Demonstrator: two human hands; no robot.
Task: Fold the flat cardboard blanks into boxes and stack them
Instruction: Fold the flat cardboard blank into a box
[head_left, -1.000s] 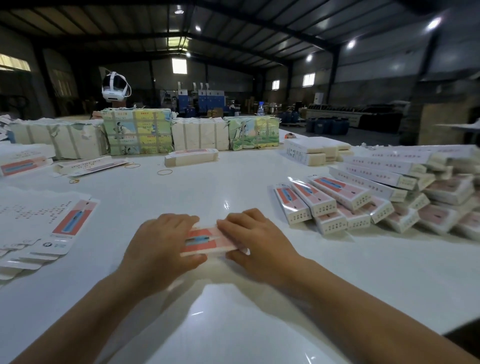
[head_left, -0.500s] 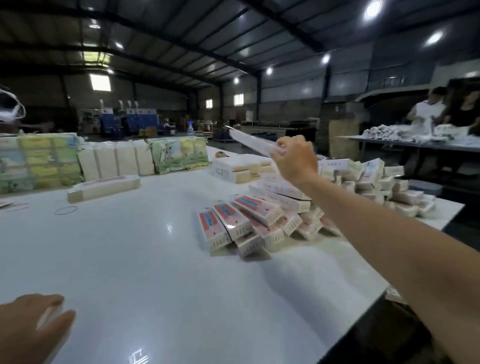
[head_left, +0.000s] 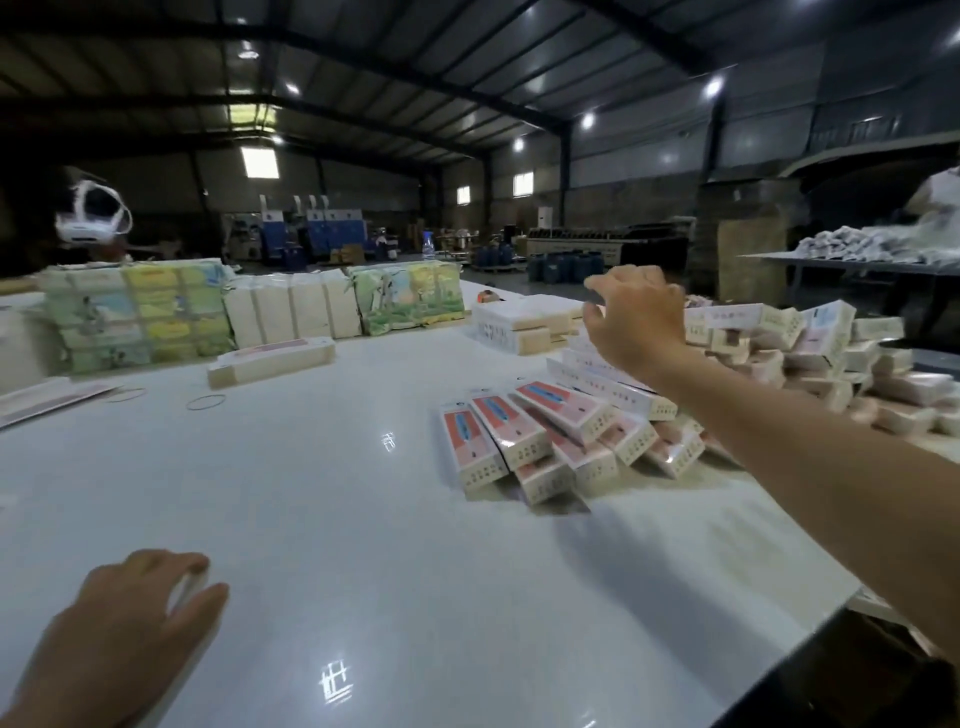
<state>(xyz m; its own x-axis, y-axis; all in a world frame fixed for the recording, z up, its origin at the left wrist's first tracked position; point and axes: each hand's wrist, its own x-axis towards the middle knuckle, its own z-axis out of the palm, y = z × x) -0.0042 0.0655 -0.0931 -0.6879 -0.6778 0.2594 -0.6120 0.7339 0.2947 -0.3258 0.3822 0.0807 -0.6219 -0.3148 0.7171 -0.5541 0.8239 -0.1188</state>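
Folded pink-and-white boxes (head_left: 519, 431) lie in overlapping rows on the right half of the white table (head_left: 311, 493), with a looser heap (head_left: 821, 338) behind them. My right hand (head_left: 636, 322) reaches out above the back of those rows, its fingers spread and relaxed, holding nothing. Low at the near left, my left hand (head_left: 130, 623) rests on the table. Something pale shows between its fingers and thumb, and I cannot tell what it is. Printed flat blanks (head_left: 52, 397) lie at the far left edge.
Wrapped bundles (head_left: 135, 312) and white packs (head_left: 291, 312) line the table's back. A long flat pack (head_left: 270, 358) and a white stack (head_left: 519, 322) sit before them. Rubber bands (head_left: 207, 401) lie loose. The table's right edge (head_left: 810, 623) drops off nearby. A person with a headset (head_left: 91, 213) stands behind.
A second ago both hands held a folded box near me. My right hand carried it over the pile and is now empty; my left hand stayed low on the table.
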